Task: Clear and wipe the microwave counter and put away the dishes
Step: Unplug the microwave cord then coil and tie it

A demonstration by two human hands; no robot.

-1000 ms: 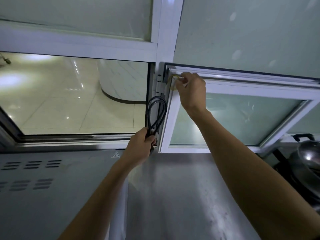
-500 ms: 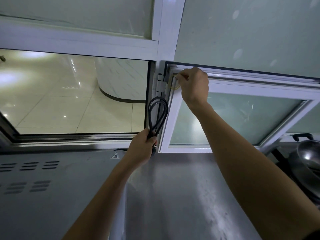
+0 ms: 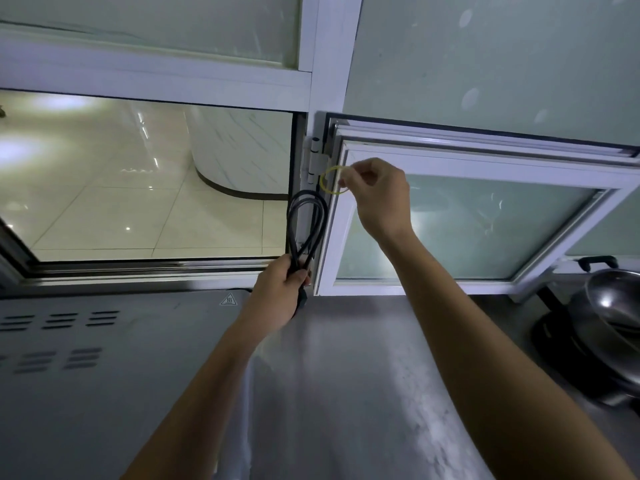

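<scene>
While the fingertips of the right hand pinch a thin yellow rubber band just beside the window hinge, the left hand has its fingers curled around the gathered black power cord, whose loops stand up above the fist. The band looks very light and stretchy, so it can slip or snap away; it is probably best opened with two fingers from inside. The cord seems stiff and springy, and it should be held low, where the loops meet. The open window sash has a hard frame edge close to the right hand. Below, the steel counter gives free room, with the microwave top at left and a wok at the far right.
</scene>
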